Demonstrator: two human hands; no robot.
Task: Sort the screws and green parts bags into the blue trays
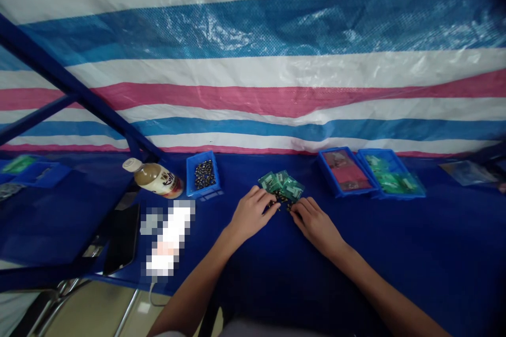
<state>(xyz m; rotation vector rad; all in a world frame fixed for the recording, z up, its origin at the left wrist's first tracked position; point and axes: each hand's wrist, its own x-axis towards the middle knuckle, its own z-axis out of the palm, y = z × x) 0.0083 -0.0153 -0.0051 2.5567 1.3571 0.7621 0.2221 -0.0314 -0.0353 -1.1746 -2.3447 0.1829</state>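
"Packets, green and glossy [292, 188], lay in a loose cluster in front of you. Where were the small metal fittings [281, 198]?"

"Heaped against the packets' near edge, on the blue tabletop [399, 242], between your hands."

"And your fingers?"

"Your left hand [250, 211] came in from the left of the packets, thumb and forefinger a narrow gap apart beside the heap. Your right hand [319, 225] was curled at its other side, fingertips drawn close together. Whether either pinched a fitting, I couldn't tell; the pieces were too small and your fingers hid them."

"What could have gone wrong from there?"

"With the packets so close, a slight forward push of your knuckles could have slid them over the fittings and hidden a few. Nothing walled the heap in either, so a brush from your fingers could have scattered it."

"Anything farther out?"

"The blue bin of fittings [190, 175] sat left of the packets, with the capped bottle [156, 179] just beyond it. A wide swing of your left arm could have knocked either. Right of the packets, two trays [327, 175] stood side by side, and a careless toss could have mixed their wrapped contents."
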